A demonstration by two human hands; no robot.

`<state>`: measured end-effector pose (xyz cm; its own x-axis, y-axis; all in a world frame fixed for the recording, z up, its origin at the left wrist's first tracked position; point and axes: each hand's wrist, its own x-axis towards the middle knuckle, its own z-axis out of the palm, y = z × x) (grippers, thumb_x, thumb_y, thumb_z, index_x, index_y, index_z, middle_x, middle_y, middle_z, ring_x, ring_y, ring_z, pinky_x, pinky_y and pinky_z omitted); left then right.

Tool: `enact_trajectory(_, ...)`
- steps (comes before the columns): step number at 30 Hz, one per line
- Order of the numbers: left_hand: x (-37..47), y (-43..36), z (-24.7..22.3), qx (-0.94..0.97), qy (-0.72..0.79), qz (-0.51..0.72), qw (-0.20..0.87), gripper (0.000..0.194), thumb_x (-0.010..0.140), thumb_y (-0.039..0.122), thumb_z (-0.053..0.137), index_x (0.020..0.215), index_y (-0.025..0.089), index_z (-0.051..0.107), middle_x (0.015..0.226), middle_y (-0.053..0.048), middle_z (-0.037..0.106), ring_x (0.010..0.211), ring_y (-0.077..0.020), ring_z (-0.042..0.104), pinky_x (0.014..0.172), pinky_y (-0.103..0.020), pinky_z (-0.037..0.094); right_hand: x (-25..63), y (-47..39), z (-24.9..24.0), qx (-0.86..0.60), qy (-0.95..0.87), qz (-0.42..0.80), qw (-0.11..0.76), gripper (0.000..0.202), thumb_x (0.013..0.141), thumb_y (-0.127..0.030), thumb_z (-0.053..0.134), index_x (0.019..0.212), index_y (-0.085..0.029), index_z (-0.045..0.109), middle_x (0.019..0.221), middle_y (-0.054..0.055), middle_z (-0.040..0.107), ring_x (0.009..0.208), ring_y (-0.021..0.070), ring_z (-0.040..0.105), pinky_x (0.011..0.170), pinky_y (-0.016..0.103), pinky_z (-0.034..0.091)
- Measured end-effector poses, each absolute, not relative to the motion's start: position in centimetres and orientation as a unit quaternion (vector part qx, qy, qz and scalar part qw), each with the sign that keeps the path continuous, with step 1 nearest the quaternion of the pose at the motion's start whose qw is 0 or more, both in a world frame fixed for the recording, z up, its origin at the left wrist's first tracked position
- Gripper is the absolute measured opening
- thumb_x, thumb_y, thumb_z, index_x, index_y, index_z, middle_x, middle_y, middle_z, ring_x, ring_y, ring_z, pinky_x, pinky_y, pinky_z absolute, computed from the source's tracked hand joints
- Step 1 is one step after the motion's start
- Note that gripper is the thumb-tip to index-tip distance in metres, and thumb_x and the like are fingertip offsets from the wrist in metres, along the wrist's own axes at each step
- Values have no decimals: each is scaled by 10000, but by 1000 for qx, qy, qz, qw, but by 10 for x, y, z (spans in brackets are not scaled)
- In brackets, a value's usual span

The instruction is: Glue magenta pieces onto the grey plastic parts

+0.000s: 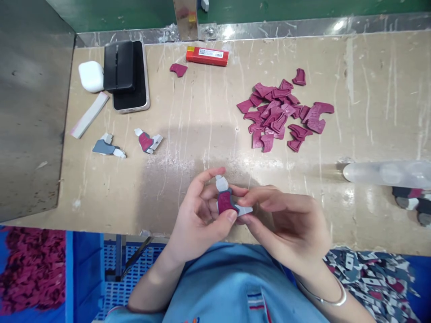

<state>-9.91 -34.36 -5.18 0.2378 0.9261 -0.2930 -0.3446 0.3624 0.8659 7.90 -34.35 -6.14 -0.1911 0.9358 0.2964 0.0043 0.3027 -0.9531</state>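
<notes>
Now maroon piece (226, 202), pinched between fingers (230, 217)

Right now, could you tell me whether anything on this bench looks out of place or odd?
One maroon piece lies alone near the orange box, well apart from the maroon pile. Otherwise nothing stands out: both hands, left hand and right hand, pinch one grey-and-maroon part.

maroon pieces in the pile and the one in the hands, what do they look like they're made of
Maroon pieces in the pile: thin, flat die-cut shapes, matte, probably synthetic leather or felt-like fabric; they overlap limply with clean cut edges. The piece in the hands, pinched by left hand and right hand, looks like the same maroon material on a stiffer grey-white backing, exact material unclear.
</notes>
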Motion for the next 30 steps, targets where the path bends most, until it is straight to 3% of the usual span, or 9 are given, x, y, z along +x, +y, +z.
enact_trajectory(4, -95, -345, -52, 329, 436, 448, 708, 615, 960, 501, 866, 1403, 292, 493, 1168, -65, 858, 831, -190, 863, 719, -248, 692, 77, -345, -62, -381, -618, 452, 518, 421, 926, 53, 714, 1170, -274, 608, 1101, 37, 805, 1144, 235, 823, 1071, 504, 714)
enact_trajectory(11, -101, -340, -49, 330, 394, 447, 732, 569, 988, 460, 843, 1393, 280, 485, 1181, -83, 857, 982, -239, 869, 824, -298, 703, 76, -342, -57, -379, -634, 442, 508, 382, 914, 56, 716, 1077, -269, 597, 1048, 25, 821, 1093, 215, 836, 1045, 438, 728)
enact_trajectory(17, -96, -342, -53, 354, 391, 487, 697, 514, 977, 418, 858, 1337, 276, 521, 1060, -36, 862, 754, -147, 815, 681, -212, 631, 77, -338, -52, -368, -653, 431, 501, 399, 885, 53, 752, 1033, -270, 569, 1037, -1, 823, 1060, 177, 831, 1036, 378, 727)
enact_trajectory(22, -95, -343, -55, 338, 368, 505, 704, 459, 994, 329, 844, 1353, 300, 558, 1058, -15, 864, 764, -120, 806, 720, -189, 631, 75, -338, -54, -360, -643, 432, 521, 413, 870, 75, 748, 1039, -258, 571, 1025, -3, 816, 1054, 148, 829, 1059, 299, 697)
enact_trajectory(26, -100, -341, -55, 356, 365, 498, 701, 445, 1002, 307, 831, 1378, 303, 595, 1070, -29, 863, 765, -134, 816, 723, -203, 650, 74, -339, -59, -358, -633, 438, 529, 409, 878, 73, 737, 1050, -262, 576, 1036, -2, 809, 1060, 150, 822, 1076, 342, 700)
enact_trajectory(30, -103, -339, -56, 393, 367, 488, 688, 446, 1029, 296, 799, 1451, 342, 663, 1171, -47, 856, 921, -171, 848, 821, -242, 691, 76, -338, -58, -370, -646, 413, 524, 374, 877, 55, 741, 1005, -258, 578, 1017, 14, 820, 988, 180, 831, 962, 366, 738)
